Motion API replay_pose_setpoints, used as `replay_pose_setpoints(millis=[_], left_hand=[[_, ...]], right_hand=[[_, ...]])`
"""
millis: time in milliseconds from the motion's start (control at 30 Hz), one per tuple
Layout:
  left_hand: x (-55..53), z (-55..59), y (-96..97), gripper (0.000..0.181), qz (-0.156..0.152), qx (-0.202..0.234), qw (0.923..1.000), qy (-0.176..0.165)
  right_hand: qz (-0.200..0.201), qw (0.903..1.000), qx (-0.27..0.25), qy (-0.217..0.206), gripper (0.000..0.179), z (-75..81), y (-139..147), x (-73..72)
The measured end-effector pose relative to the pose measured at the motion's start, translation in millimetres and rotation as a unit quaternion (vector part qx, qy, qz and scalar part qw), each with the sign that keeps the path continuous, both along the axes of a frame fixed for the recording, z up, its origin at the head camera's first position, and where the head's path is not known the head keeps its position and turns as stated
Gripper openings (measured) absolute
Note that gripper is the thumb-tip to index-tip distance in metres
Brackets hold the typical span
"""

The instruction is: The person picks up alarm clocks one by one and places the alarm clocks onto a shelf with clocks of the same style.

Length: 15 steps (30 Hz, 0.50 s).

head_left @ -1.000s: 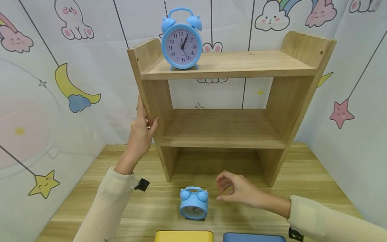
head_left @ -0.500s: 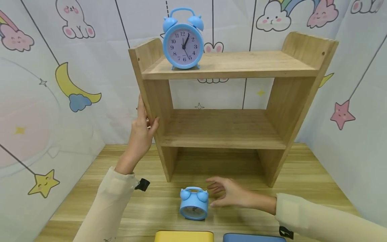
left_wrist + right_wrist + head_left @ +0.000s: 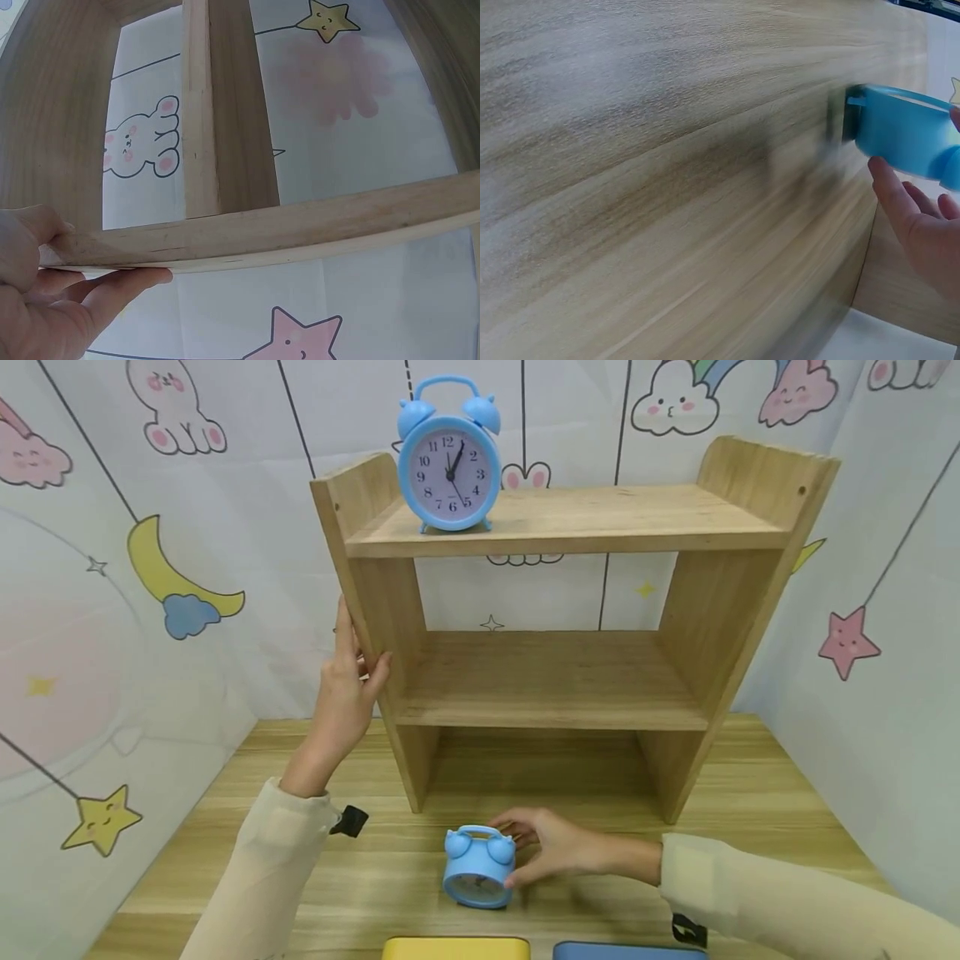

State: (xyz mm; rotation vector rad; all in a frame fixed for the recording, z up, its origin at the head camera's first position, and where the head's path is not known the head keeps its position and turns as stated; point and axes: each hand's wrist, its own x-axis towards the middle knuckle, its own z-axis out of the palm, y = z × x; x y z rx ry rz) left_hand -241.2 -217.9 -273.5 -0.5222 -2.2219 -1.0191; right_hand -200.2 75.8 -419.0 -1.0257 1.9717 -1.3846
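A wooden shelf (image 3: 555,677) stands ahead of me, with a blue alarm clock (image 3: 450,472) upright on the left of its top board. My left hand (image 3: 343,693) grips the shelf's left side panel. In the left wrist view, thumb and fingers lie on opposite faces of that panel (image 3: 247,236). On the table before the shelf is a second blue alarm clock (image 3: 478,864), its face towards me. My right hand (image 3: 551,843) reaches in from its right, with spread fingers beside and partly behind it. In the right wrist view a fingertip (image 3: 877,163) appears at the clock's body (image 3: 904,135).
A yellow block-like object (image 3: 456,948) and a blue one (image 3: 630,951) lie at the near table edge, mostly cut off by the frame. Printed curtains (image 3: 285,577) surround the wooden table (image 3: 360,877) at the back and sides.
My right hand has moved left across the table, from a gap beside the lower alarm clock up to its right side. My left hand keeps its place on the shelf panel.
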Motion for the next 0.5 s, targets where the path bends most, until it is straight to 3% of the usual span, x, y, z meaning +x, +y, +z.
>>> replay_pose_setpoints(millis=[200, 500], left_hand=[[-0.3, -0.5, -0.8, 0.086, 0.002, 0.002, 1.0000, 0.003], [-1.0, -0.4, 0.1, 0.085, 0.000, 0.002, 1.0000, 0.006]], right_hand=[[0.004, 0.9997, 0.024, -0.010, 0.064, 0.1, -6.2, 4.2], [0.013, 0.9999, 0.009, -0.005, 0.035, -1.6, -7.7, 4.9]])
